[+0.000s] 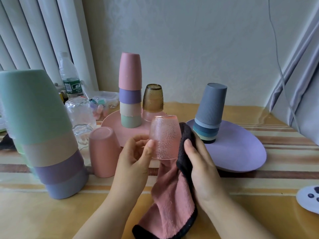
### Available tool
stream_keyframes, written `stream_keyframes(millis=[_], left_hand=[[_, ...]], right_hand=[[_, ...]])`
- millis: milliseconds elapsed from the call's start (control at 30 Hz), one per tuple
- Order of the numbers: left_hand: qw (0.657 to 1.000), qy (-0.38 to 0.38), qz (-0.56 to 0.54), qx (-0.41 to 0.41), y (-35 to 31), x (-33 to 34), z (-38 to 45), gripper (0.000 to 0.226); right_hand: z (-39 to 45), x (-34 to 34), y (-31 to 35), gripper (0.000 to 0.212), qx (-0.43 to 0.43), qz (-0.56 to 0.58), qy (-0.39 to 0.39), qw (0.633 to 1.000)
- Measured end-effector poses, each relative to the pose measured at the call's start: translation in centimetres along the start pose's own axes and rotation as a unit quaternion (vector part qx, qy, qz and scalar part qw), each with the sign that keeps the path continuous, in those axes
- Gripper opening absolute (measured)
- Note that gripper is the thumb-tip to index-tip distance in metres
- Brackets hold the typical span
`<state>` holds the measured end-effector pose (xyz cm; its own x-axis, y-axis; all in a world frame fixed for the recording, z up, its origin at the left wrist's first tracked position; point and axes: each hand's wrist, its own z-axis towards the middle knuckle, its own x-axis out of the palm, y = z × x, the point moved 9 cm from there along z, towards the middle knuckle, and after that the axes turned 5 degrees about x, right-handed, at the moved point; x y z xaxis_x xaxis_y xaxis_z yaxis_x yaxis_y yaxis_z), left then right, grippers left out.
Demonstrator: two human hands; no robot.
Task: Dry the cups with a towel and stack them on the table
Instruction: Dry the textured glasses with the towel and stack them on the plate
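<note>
A pink textured glass cup (164, 137) is held above the table, turned upside down. My left hand (136, 159) grips it from the left, thumb on its side. My right hand (200, 163) holds a pink towel with a dark backing (172, 200) against the cup's right side; the towel hangs down to the table. A single pink plastic cup (104, 152) stands upside down to the left. Stacks of inverted cups stand at the near left (43, 135), on the pink plate (130, 90) and on the purple plate (209, 112).
An amber glass (153, 99) sits upside down on a pink glass on the pink plate (110, 123). Clear glasses (81, 116), a water bottle (69, 76) and small boxes crowd the back left. The purple plate (241, 149) lies right. A white disc (309, 199) is at the right edge.
</note>
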<state>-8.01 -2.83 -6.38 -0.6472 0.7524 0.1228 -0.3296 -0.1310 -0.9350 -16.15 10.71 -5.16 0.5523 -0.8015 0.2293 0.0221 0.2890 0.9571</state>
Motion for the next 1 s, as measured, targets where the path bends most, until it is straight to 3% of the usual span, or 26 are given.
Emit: stream_keyframes(millis=[100,233,367,500,667,867,933,1000], left_hand=[[0.999,0.016,0.035,0.026,-1.0,0.8,-0.4,0.042],[0.999,0.036,0.030,0.003,-0.2,0.6,-0.1,0.042],[0.991,0.127,0.041,0.003,0.5,2.1,-0.6,0.059],[0.984,0.175,0.006,0.000,0.1,3.3,-1.2,0.056],[0.990,0.114,-0.072,-0.031,0.4,1.4,-0.4,0.078],[0.998,0.052,-0.029,-0.033,0.5,0.5,-0.1,0.102],[1.000,0.002,-0.011,-0.029,0.4,-0.1,0.1,0.088],[0.998,-0.045,-0.035,-0.012,-0.3,-0.8,0.2,0.051]], right_hand=[[-0.6,0.6,0.2,0.037,-0.038,-0.109,-0.002,0.993],[-1.5,2.8,-0.4,0.051,-0.080,-0.201,0.047,0.975],[-0.7,1.8,0.3,0.050,-0.078,-0.182,0.038,0.980],[0.1,0.0,-0.2,0.027,0.001,-0.091,0.012,0.996],[-0.2,1.8,-3.7,0.061,0.093,0.005,0.072,0.993],[-0.1,1.2,-3.4,0.056,0.082,0.006,0.053,0.995],[0.0,0.6,-2.9,0.057,0.057,-0.024,0.028,0.998],[0.0,0.5,-2.4,0.053,0.039,-0.047,0.012,0.998]])
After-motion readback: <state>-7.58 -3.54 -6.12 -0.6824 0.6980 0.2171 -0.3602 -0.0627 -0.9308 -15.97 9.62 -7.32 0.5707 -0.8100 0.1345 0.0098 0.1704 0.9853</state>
